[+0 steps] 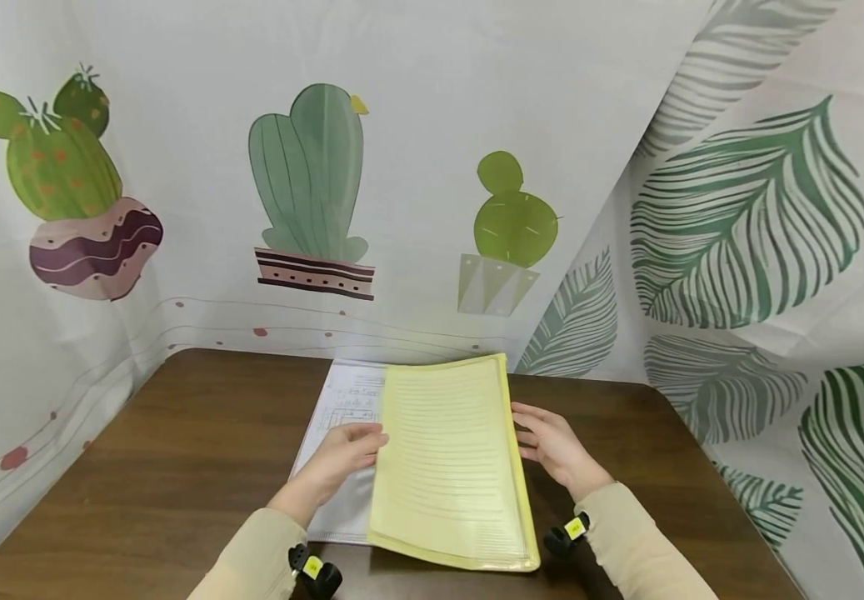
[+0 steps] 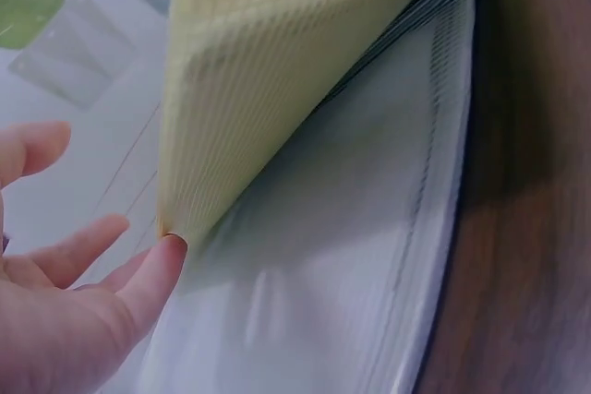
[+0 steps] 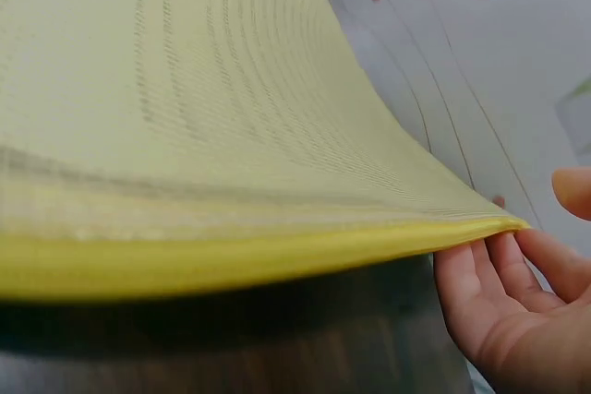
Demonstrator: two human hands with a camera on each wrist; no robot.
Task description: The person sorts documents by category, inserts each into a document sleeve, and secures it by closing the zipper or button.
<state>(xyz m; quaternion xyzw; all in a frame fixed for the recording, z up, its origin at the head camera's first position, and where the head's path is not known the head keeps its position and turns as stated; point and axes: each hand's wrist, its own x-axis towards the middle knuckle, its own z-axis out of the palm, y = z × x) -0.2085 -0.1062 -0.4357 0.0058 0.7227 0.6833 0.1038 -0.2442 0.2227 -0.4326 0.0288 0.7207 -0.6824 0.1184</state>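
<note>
A yellow see-through folder [image 1: 446, 458] with rows of printed lines stands slightly bowed over the table. Under its left side lies a white printed sheet in a clear sleeve [image 1: 337, 508]; the folder covers part of it. My left hand [image 1: 343, 458] is at the folder's left edge. In the left wrist view one fingertip [image 2: 171, 251] touches that edge while other fingers stand apart. On the other side, my right hand [image 1: 551, 442] touches the folder's thick right edge. Its fingers [image 3: 462, 279] rest against the edge from below in the right wrist view, and the thumb is apart.
The dark brown wooden table [image 1: 199, 433] extends on both sides of the folder. Behind it hangs a white curtain [image 1: 417, 167] printed with cacti and leaves. Small black wrist cameras [image 1: 319, 575] are strapped to both wrists.
</note>
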